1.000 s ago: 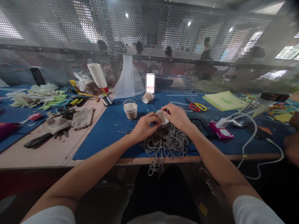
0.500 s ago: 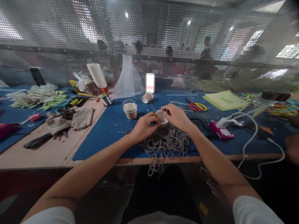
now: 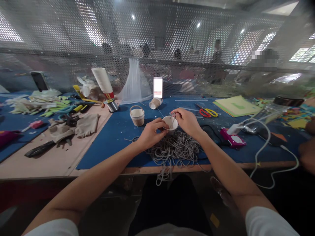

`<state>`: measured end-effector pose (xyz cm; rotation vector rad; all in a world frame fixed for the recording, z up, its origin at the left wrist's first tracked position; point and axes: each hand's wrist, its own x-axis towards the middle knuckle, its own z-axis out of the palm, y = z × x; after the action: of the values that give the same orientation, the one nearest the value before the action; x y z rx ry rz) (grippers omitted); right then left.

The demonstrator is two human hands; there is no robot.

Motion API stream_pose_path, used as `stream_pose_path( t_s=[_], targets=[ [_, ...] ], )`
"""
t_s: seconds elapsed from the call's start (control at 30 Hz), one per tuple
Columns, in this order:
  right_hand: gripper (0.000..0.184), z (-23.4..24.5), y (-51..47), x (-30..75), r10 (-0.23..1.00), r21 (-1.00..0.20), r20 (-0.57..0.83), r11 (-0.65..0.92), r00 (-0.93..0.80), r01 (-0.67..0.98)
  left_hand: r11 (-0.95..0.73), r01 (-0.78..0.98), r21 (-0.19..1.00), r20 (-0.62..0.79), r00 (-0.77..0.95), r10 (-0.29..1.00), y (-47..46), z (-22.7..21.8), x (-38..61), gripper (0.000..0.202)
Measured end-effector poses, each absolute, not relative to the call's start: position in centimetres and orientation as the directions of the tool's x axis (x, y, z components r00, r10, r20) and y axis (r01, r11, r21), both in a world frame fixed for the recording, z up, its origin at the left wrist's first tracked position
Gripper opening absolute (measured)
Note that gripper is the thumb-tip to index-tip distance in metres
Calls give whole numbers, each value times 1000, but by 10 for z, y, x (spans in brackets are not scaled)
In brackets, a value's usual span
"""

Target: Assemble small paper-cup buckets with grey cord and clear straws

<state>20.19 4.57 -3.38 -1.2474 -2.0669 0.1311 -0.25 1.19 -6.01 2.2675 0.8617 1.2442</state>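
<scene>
A small white paper cup (image 3: 170, 122) sits tilted between both hands above a tangled pile of grey cord (image 3: 175, 149) on the blue mat (image 3: 115, 137). My left hand (image 3: 150, 132) is closed on the cup's left side. My right hand (image 3: 187, 122) pinches a strand of the cord at the cup's rim. A finished cord-wrapped cup basket (image 3: 137, 115) with a handle stands upright just to the left of my hands.
Another cup (image 3: 155, 103) lies on its side behind. Red-and-yellow scissors (image 3: 208, 112), a pink glue gun (image 3: 232, 137) with white cable, green paper sheets (image 3: 236, 105), a cup stack (image 3: 104, 81), gloves (image 3: 73, 126) and a perforated metal screen (image 3: 157, 49) with people behind surround the mat.
The cup has tipped so its open mouth faces me more. My right hand's fingers have shifted to the rim with the cord. Both arms stay in place.
</scene>
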Motion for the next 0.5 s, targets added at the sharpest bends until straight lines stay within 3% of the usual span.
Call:
stream_pose_path(
  t_s=[0.1, 0.2, 0.37, 0.5],
  targets=[
    [26, -29, 53, 219, 806, -455, 554, 503, -208, 734, -725, 319, 611, 600, 411, 686, 12, -59, -5, 12],
    [25, -21, 60, 241, 832, -391, 532, 403, -154, 828, -727, 322, 606, 610, 398, 685, 13, -57, -7, 11],
    [27, -19, 72, 272, 936, -166, 324, 196, -134, 966, -708, 342, 618, 620, 342, 706, 15, -53, -9, 10],
    [36, -31, 76, 278, 982, -127, 134, 150, -133, 980, -695, 369, 618, 616, 323, 719, 18, -52, -10, 9]
  ],
)
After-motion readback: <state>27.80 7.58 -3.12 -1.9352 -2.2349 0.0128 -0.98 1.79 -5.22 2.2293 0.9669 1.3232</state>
